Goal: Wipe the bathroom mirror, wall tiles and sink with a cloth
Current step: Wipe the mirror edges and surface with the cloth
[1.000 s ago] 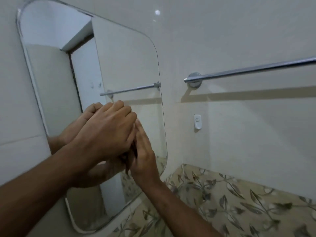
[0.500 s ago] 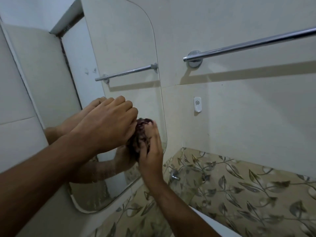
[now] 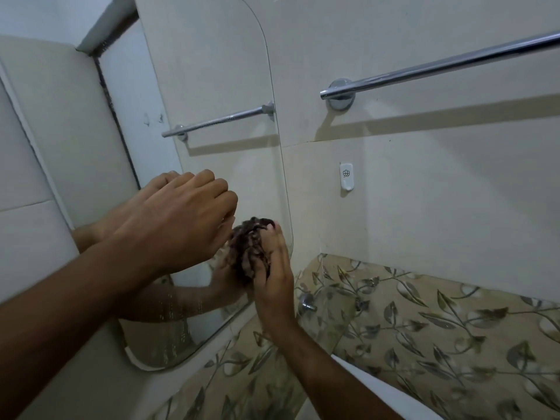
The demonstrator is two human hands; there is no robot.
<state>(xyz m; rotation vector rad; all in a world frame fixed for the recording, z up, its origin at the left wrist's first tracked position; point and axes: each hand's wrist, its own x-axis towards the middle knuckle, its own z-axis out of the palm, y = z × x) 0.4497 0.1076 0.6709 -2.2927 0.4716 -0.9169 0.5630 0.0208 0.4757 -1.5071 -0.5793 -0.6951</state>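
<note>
From the head camera, a dark, knobbly, bunched cloth (image 3: 249,250) sits pressed against the lower right part of the rounded-corner mirror (image 3: 212,86), gripped by the right hand (image 3: 274,277). The left hand (image 3: 178,219) hovers just beside it, fingers curled downward; its fingertips are hidden, so what it grips, if anything, I cannot tell. Water streaks blur the mirror's lower glass. A chrome towel bar (image 3: 439,66) crosses glossy cream wall tiles (image 3: 424,192), above leaf-patterned tiles (image 3: 424,328). A white sink edge (image 3: 378,389) is cut off below.

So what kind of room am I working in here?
A bathroom, most likely: a wall mirror, a chrome towel rail on tiled walls, and a tap low on the leaf-patterned tiles.
</note>
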